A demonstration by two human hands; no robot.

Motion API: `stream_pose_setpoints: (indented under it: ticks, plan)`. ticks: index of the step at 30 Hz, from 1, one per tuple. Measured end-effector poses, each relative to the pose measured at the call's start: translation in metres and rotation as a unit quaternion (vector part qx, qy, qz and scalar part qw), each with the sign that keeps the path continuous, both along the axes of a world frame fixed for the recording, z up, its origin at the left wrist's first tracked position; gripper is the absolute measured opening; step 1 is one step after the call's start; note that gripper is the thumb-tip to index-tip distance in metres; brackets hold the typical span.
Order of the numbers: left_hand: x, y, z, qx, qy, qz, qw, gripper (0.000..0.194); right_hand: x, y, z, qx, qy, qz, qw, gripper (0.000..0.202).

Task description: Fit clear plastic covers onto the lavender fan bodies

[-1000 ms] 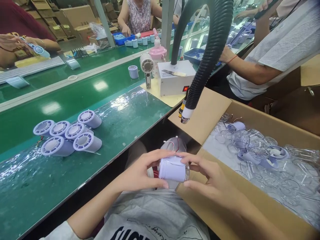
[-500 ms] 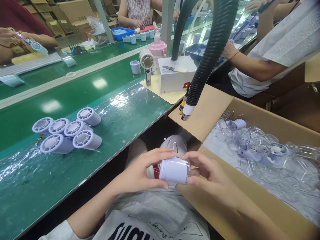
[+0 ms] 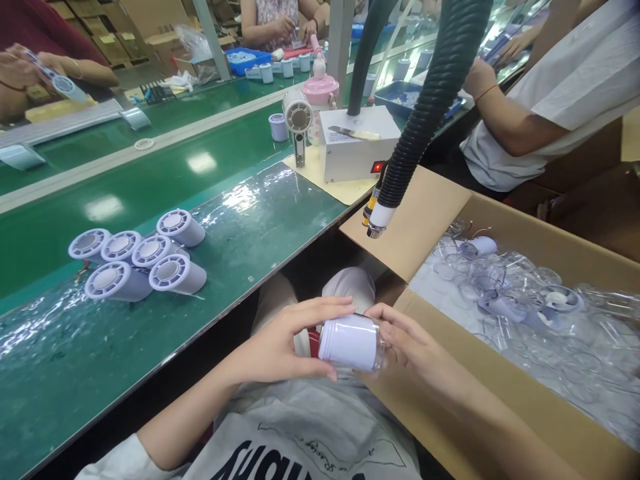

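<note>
Here, a lavender cylinder with a clear end is held over the lap, off the near edge of the green counter and left of the near wall of the cardboard box. The left hand is clamped around its left end, fingers along the top and thumb beneath; the right hand is closed on the clear right end. Six lavender fan housings lie clustered toward the counter's far edge, their vented ends facing left. At its right-hand corner a yellow sheet carries a white control box with a knife on top and a lit red switch. A handheld fan stands on the same sheet beside a pink bottle. The ribbed black hose hangs its metal tip near the cardboard box's far left flap. Clear plastic parts fill much of that box, some lavender pieces among them. Beyond the box's far edge sits a co-worker in a pale shirt.
</note>
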State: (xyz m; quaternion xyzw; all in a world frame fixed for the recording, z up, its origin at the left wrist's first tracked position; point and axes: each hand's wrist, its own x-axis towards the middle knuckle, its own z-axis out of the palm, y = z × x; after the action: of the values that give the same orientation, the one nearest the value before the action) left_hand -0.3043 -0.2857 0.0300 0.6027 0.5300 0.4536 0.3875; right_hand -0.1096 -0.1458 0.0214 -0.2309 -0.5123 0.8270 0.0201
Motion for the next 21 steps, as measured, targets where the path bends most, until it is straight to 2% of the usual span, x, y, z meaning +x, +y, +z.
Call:
stream_pose_setpoints:
  ticks: [7,11,15,18,19,21]
  plan:
    - [0.002,0.001,-0.002,0.016,-0.045,-0.008,0.999,0.082,-0.006,-0.008,0.000,-0.110,-0.041,0.015,0.993,0.049]
    - [0.004,0.000,-0.002,0.004,-0.049,0.002,0.999,0.075,-0.005,-0.009,0.000,-0.158,-0.066,0.028,0.985,0.050]
    - [0.009,-0.002,0.003,-0.036,-0.067,0.015,0.997,0.070,-0.005,-0.009,0.004,-0.194,-0.107,0.066,0.973,0.070]
    - [0.014,-0.004,0.009,-0.087,-0.110,0.030,0.990,0.064,-0.004,-0.011,0.002,-0.164,-0.108,0.092,0.976,0.078]
    - [0.016,-0.005,0.010,-0.103,-0.126,0.038,0.986,0.064,-0.002,-0.011,0.001,-0.127,-0.091,0.089,0.984,0.079]
    - [0.017,-0.006,0.012,-0.130,-0.155,0.054,0.978,0.063,0.002,-0.011,-0.003,0.005,-0.035,0.065,0.997,0.077]
